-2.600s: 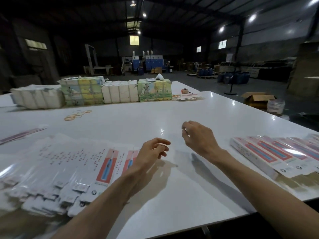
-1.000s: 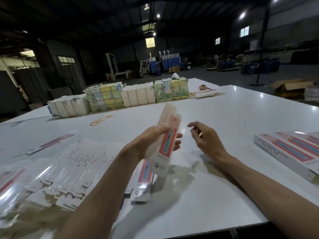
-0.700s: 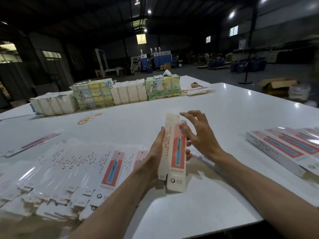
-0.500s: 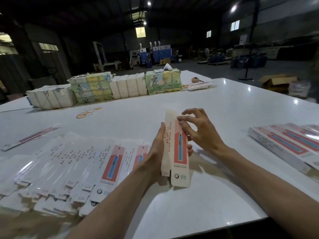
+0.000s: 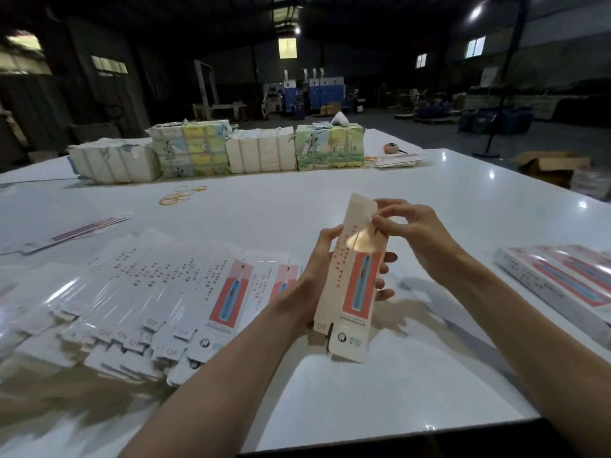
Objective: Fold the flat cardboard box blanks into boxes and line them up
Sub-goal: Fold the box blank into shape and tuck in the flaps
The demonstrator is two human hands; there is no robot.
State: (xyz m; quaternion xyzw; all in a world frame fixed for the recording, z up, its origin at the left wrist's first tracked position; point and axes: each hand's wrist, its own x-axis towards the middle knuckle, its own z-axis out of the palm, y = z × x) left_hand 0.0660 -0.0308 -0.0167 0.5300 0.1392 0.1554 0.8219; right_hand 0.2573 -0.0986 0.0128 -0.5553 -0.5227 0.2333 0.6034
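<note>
I hold one box blank (image 5: 353, 276) upright above the white table (image 5: 330, 408). My left hand (image 5: 314, 272) grips its middle, with the thumb along the left edge and the fingers (image 5: 387, 257) curled behind, their tips showing past the right edge. My right hand (image 5: 413, 233) pinches the blank near its top flap with curled fingertips. The fanned stack of flat blanks (image 5: 148, 292) lies to my left, and the folded boxes (image 5: 555, 279) are lined up at my right.
</note>
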